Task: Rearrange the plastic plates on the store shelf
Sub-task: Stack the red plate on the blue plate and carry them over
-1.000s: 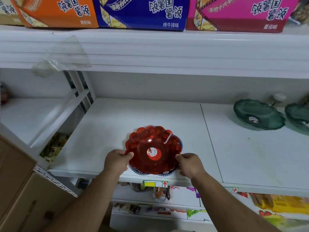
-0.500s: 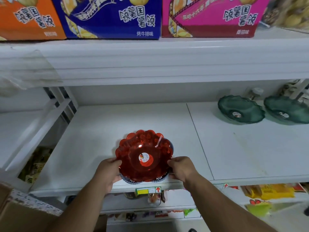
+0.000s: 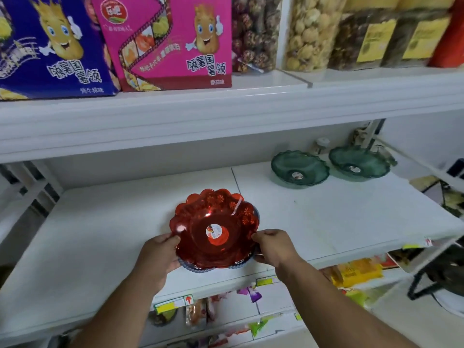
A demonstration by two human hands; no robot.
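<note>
A red scalloped plastic plate [image 3: 213,219] with a round sticker in its middle sits on top of a blue plate [image 3: 200,268], of which only the rim shows. The stack is near the front edge of the white shelf [image 3: 100,234]. My left hand [image 3: 159,257] grips the stack's left rim and my right hand [image 3: 275,247] grips its right rim. I cannot tell whether the stack rests on the shelf or is lifted. Two green plastic plates [image 3: 300,169] [image 3: 359,163] stand side by side at the back right of the same shelf.
The shelf above carries a blue snack box [image 3: 55,46], a pink snack box [image 3: 170,41] and clear jars of snacks [image 3: 306,33]. A small white-capped bottle [image 3: 322,144] stands behind the green plates. Packaged goods fill the lower shelf [image 3: 356,272].
The view has swung to the right, so the green plates and upper-shelf jars show more. Both hands keep their grip on the red and blue stack near the shelf's front.
</note>
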